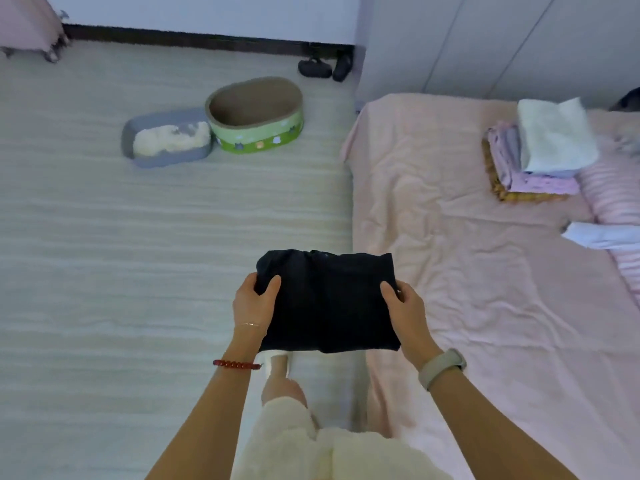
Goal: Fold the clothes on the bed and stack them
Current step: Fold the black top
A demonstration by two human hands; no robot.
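Now the folded black garment (329,303) spans between left hand (251,306) and right hand (407,311).

The bed (467,271) is lying at three o'clock, the floor (138,254) at nine. A folded garment (327,303) is hanging at the centre over the bed's near edge, with the left hand (251,306) at its nine o'clock side and the right hand (407,313) at its three. Toward two o'clock a stack of clothes (540,154) is sitting on the bed. At eleven o'clock a basket (256,116) is standing on the floor, touching a tray (166,136) at its nine o'clock.
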